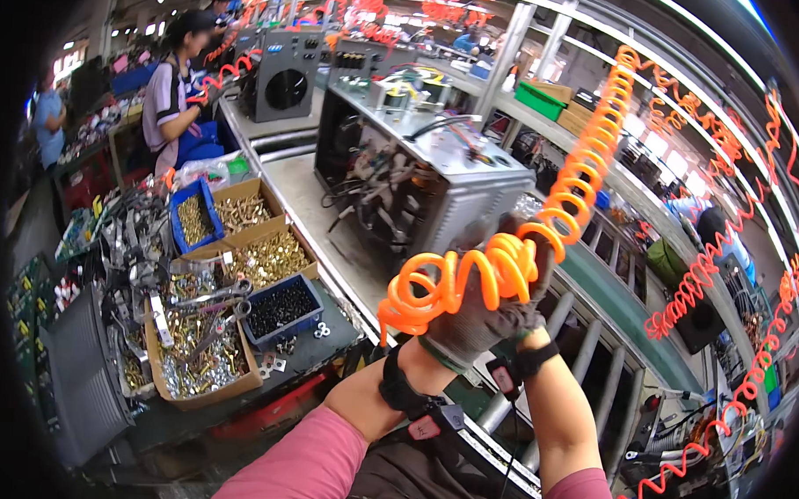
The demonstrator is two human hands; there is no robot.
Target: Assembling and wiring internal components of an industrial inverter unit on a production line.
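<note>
Both hands wear grey work gloves and come together behind a coiled orange air hose (587,168). My left hand (463,333) is bent in at the wrist, its fingers largely covered by the hose loops. Beside it, my right hand (522,319) appears closed, with part of its glove showing through the coil. Whatever the hands grip is hidden. Just beyond them stands a grey metal machine case (485,204), its side open on a tangle of dark wires and parts. Transformers (414,87) and a black cable (443,123) are on its top.
At left, a bench bears a cardboard box of screws (206,357), a blue bin of black screws (283,311), brass-coloured fasteners (272,256) and pliers (208,300). Conveyor rollers (590,348) run at right. Red coiled hoses (697,282) hang there. A co-worker (171,110) stands far left.
</note>
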